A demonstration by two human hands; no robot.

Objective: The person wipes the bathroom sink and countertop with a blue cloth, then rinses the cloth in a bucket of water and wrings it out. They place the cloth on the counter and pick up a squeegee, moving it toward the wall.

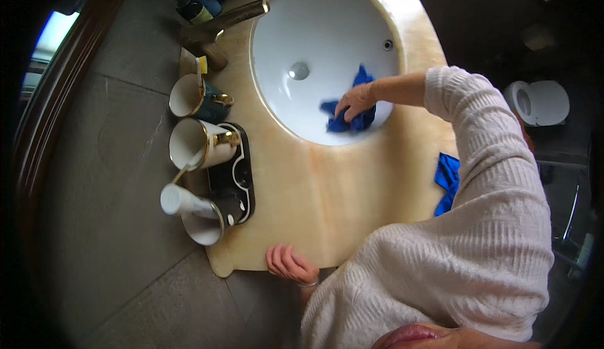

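My right hand [356,103] is on a crumpled blue cloth [363,120] inside the white oval sink basin [321,28]. Fingers curl over the cloth, which touches the basin's wall on the near side, and its edges look a little blurred. My left hand [290,264] rests on the rim of the tan stone countertop [302,198], holding nothing, with fingers slightly bent. A second blue cloth [446,184] lies at the countertop's front edge, partly hidden by my sleeve. The metal drain stopper [299,71] sits in the basin, and a bronze-coloured faucet [231,16] reaches over its rim.
Along the wall stand a green mug [212,108] with a toothbrush, a white mug [217,148] with gold trim, and another cup [203,228] holding a white tube [188,200]. A black tray [245,174] is beside them. Bottles [203,0] stand behind the faucet.
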